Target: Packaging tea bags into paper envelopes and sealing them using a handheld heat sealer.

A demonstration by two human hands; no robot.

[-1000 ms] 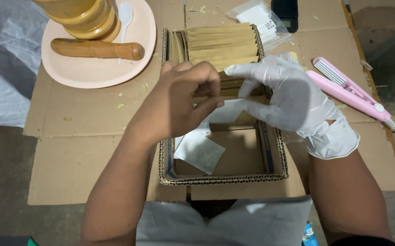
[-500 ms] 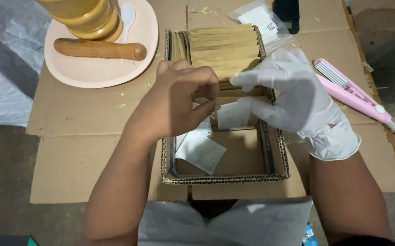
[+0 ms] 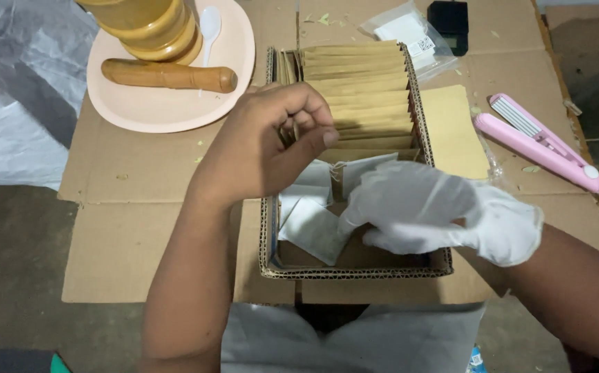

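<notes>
A white paper sachet (image 3: pixel 317 231) lies tilted in the near part of an open cardboard box (image 3: pixel 355 266). The gloved right hand (image 3: pixel 424 207) pinches its right corner between closed fingertips. The bare left hand (image 3: pixel 272 141) hovers just above, fingers curled together, and whether it grips anything cannot be told. Tan packets (image 3: pixel 365 90) fill the box's far half. Far left sits a pink plate (image 3: pixel 168 107) carrying a wooden pestle (image 3: pixel 168 74); right lies a pink sealer (image 3: pixel 545 148).
</notes>
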